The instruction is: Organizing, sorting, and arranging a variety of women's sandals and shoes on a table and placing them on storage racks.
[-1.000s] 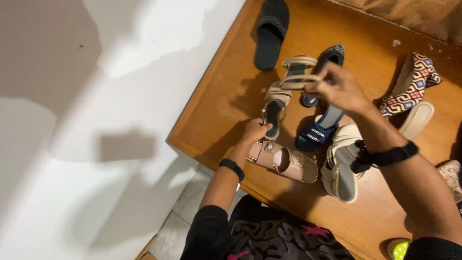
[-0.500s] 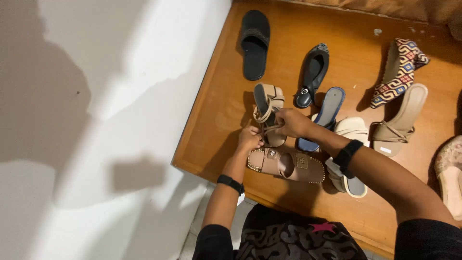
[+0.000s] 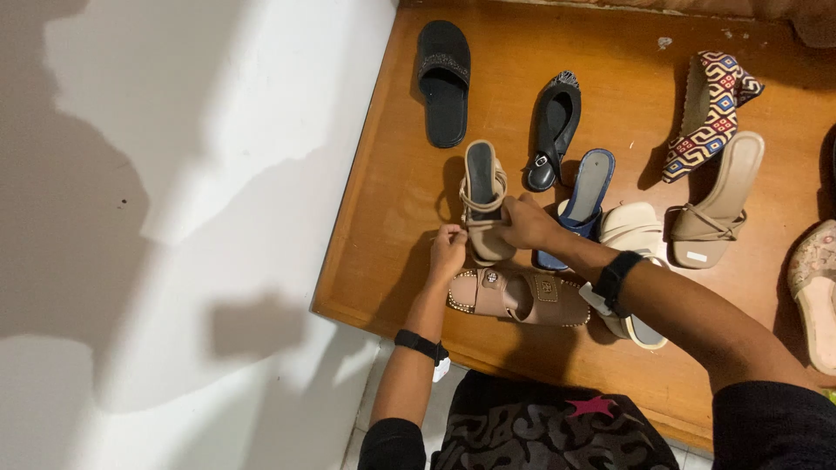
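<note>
Head view, my left hand [image 3: 448, 251] and right hand [image 3: 525, 224] both pinching the beige strappy sandal [image 3: 484, 198], studded tan slide [image 3: 519, 296] just below on the wooden platform [image 3: 374, 218].

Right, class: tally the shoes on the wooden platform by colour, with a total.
Black shoes: 2
Beige or tan sandals: 3
Blue sandal: 1
Patterned wedge: 1
Cream sandal: 1
Pale shoe cut off at right edge: 1
Total: 9

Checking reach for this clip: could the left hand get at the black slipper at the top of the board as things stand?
Probably yes: the left hand grips the beige strappy sandal, and bare wooden board lies between it and the black slipper.
</note>
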